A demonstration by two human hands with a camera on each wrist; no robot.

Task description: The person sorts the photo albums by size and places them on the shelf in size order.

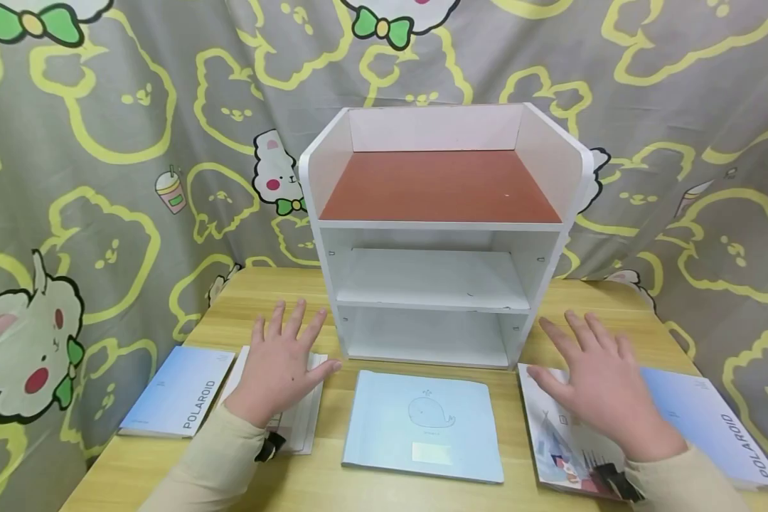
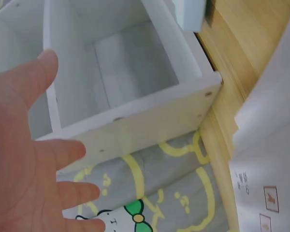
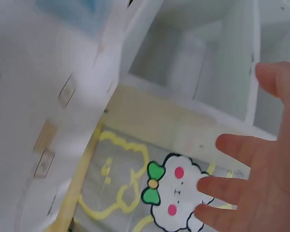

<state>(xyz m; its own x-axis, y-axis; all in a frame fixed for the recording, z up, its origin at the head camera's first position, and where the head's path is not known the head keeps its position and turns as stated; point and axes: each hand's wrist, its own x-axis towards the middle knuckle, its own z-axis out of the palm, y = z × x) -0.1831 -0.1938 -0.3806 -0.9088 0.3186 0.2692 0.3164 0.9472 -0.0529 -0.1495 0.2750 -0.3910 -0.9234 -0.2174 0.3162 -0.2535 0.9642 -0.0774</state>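
While the left hand and the right hand extend forward with fingers spread wide, neither grips an object; both wrist views show nothing between the fingers. The left hand lies over a white booklet at the lower left of the head frame, the right hand over an illustrated book at the lower right; whether either touches the cover below cannot be told. At bottom centre, between the hands, a light-blue whale book lies flat, cover up, presumably so its drawing reads upright from the near side. Farther out, the left POLAROID book and the right POLAROID book each lie just beside the inner item, an arrangement that probably leaves the middle accessible. At centre, a white shelf unit stands upright on the wooden table, compartments facing the person, likely for direct access from the front. Patterned fabric fills the upper frame.
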